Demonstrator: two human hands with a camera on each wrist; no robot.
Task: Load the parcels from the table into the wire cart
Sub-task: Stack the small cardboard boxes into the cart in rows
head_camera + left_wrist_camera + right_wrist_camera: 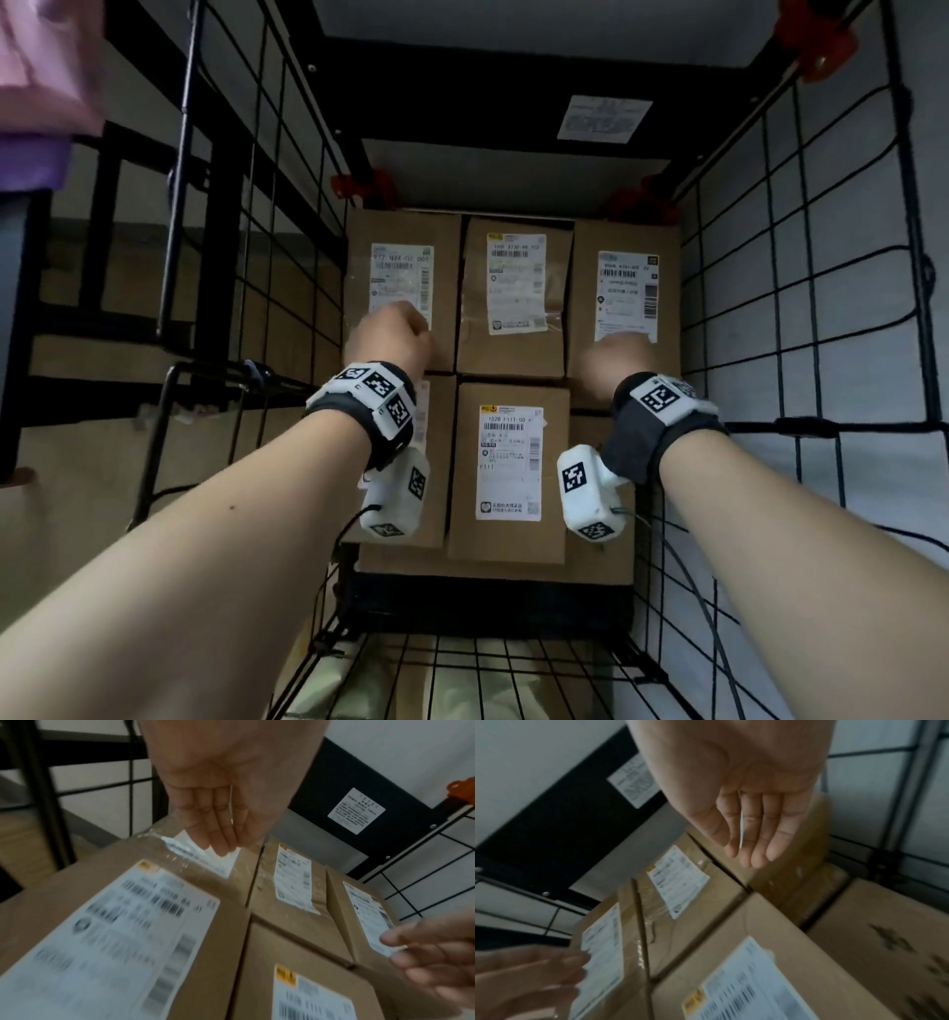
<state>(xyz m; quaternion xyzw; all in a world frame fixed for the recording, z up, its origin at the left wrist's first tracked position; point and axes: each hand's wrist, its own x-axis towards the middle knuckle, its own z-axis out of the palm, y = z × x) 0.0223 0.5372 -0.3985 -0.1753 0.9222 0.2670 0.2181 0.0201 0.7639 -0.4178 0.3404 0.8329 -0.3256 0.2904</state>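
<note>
Several brown cardboard parcels with white shipping labels lie packed side by side inside the wire cart [801,308]. My left hand [393,334] is over the back-left parcel [405,241]. Its fingers [221,833] are straight, point at that parcel's label, and hold nothing. My right hand [613,360] is over the back-right parcel [624,241]. Its fingers [754,841] are also straight and empty. Between the hands lie the back-middle parcel [513,288] and the front-middle parcel [508,462]. Whether either hand touches a box cannot be told.
Black wire grid walls close in on the left [287,231] and right. A black frame with a white sticker [603,118] and red clips [359,185] marks the far end. Wire mesh [462,668] runs along the near edge. Something pink [46,67] is at the top left.
</note>
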